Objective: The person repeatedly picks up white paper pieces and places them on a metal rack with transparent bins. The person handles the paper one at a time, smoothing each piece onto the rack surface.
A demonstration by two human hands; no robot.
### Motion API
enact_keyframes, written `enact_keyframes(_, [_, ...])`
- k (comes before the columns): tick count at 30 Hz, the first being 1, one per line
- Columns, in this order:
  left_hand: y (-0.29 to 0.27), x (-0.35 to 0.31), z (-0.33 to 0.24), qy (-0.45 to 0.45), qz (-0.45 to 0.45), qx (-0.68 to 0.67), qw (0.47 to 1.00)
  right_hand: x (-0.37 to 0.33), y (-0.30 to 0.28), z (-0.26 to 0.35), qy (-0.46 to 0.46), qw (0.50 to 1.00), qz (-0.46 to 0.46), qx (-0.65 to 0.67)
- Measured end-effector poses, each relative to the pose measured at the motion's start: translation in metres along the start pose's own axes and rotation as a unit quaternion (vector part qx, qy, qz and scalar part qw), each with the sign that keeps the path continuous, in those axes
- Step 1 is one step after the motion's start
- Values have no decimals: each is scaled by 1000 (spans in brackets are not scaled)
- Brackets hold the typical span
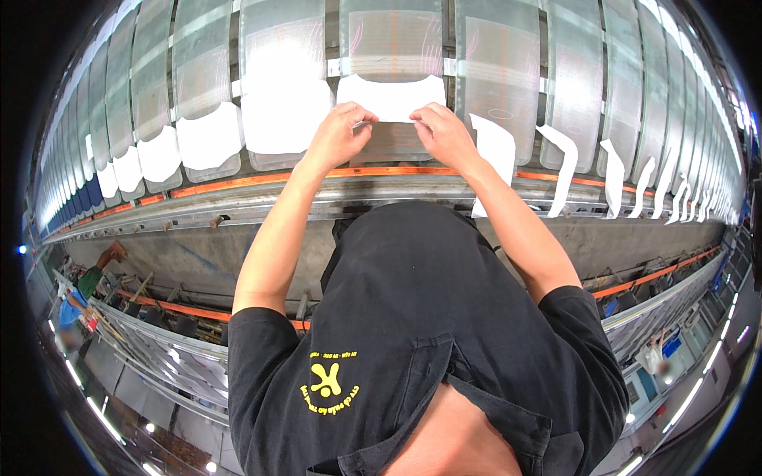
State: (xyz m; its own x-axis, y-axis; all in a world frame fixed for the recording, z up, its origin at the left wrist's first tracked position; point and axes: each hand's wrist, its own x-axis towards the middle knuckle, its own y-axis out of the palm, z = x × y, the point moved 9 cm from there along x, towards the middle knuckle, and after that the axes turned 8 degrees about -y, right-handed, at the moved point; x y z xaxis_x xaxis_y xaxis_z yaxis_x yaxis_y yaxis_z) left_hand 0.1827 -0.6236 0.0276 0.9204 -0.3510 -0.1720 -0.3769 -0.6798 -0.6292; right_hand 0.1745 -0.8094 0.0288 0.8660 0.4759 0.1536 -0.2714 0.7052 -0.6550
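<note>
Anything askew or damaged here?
Possibly: white pieces at right hang partly off their grey boards, past the orange rail, whereas those at left lie flat. The held white piece looks undamaged.

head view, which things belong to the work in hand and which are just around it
In the work:
- white piece
- left hand and right hand, pinching its near edge
- grey board beneath it
- probably the neighbouring white pieces

Just around:
- orange strip
- person in blue, lower left
</note>
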Motion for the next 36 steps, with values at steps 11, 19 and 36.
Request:
enact_keyframes(11, [10, -12, 6, 4, 52, 37, 998, -13, 9, -3, -18, 999, 40, -14])
enact_keyframes(19, [27, -17, 3, 50, 70, 112, 990, -26, 23, 0, -32, 994, 91, -53])
enact_keyframes(36, [78, -1, -14, 97, 74, 294, 948, -26, 22, 4, -40, 994, 90, -47])
